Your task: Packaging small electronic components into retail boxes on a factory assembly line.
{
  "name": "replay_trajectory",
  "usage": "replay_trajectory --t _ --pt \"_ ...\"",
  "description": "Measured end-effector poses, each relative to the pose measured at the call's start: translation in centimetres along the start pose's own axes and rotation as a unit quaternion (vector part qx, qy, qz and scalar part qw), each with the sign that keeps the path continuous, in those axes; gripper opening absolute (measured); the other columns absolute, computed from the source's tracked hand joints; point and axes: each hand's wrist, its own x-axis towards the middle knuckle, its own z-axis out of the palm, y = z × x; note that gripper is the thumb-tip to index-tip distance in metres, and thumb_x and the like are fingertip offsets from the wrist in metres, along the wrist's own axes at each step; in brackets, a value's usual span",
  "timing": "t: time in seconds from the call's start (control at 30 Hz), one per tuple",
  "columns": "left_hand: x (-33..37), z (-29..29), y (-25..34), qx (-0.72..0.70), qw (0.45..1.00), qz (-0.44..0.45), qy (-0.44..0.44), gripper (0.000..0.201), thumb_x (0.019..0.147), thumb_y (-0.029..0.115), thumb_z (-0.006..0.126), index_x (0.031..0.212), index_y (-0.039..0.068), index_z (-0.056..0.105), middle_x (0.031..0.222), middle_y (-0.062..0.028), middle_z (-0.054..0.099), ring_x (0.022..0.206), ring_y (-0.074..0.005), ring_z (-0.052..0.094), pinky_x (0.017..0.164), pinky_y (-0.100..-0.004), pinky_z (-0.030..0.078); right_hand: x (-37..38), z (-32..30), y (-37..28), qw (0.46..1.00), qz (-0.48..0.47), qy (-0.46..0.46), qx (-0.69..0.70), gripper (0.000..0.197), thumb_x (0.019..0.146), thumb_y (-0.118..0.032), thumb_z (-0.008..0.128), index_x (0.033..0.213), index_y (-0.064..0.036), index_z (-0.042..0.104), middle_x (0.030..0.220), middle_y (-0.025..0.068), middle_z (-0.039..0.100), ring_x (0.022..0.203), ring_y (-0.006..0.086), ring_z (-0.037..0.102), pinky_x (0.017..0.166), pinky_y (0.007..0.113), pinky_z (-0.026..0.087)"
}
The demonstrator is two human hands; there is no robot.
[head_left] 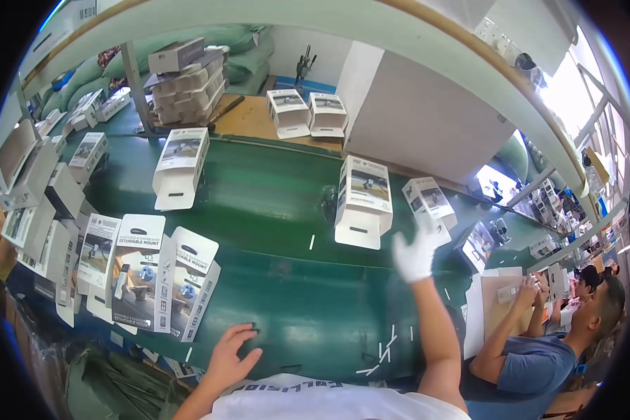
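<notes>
My left hand (232, 355) is bare and lies with fingers spread at the near edge of the green work surface. It holds nothing; the nearest things are printed cartons (189, 287) to its left. My right hand (414, 255), in a white glove, reaches out over the green surface with thumb and fingers apart. Its fingertips overlap the lower flap of a small white box (429, 197); whether they touch it I cannot tell. Just left of the glove lies another white box (366, 189) with its end flap open. A similar box (182, 157) lies farther left, also with its flap open.
White paper strips (385, 353) are scattered near my body. Stacked cartons (38, 203) crowd the left side, and a carton pile (187, 84) stands behind. Two boxes (288, 108) sit on a wooden board. A shelf beam (273, 31) crosses overhead. A co-worker (539, 357) sits at right.
</notes>
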Motion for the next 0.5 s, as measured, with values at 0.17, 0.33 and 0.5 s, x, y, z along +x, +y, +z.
replay_trajectory --t 0.17,0.33,0.5 --pt "3.1 1.8 1.9 -0.025 0.998 0.063 -0.016 0.039 0.09 0.017 0.078 0.126 0.003 0.072 0.141 -0.0133 0.066 0.122 -0.0327 0.065 0.104 -0.0386 0.053 0.8 3.5 -4.5 0.984 -0.148 -0.085 -0.053 0.046 0.08 -0.011 0.072 0.126 -0.0033 0.069 0.111 0.0174 0.072 0.1 0.0385 0.07 0.091 0.046 0.057" --pt "5.6 1.5 4.6 0.055 0.98 0.186 -0.032 0.043 0.087 0.02 0.081 0.127 0.004 0.072 0.141 -0.0112 0.066 0.12 -0.0312 0.065 0.102 -0.0384 0.053 1.5 2.3 -2.5 0.99 0.0 0.028 0.139 0.032 0.088 -0.003 0.07 0.116 -0.0151 0.079 0.099 0.0049 0.08 0.081 0.028 0.074 0.076 0.033 0.059" --pt "3.5 1.5 4.1 0.059 0.967 0.229 0.094 0.072 0.082 0.039 0.084 0.143 0.007 0.062 0.155 -0.0205 0.054 0.135 -0.043 0.055 0.113 -0.0553 0.043 0.2 -7.5 -5.0 0.777 0.438 -0.085 0.444 0.018 0.1 -0.01 0.066 0.099 0.0057 0.076 0.09 0.01 0.077 0.073 0.0159 0.065 0.068 0.028 0.054"
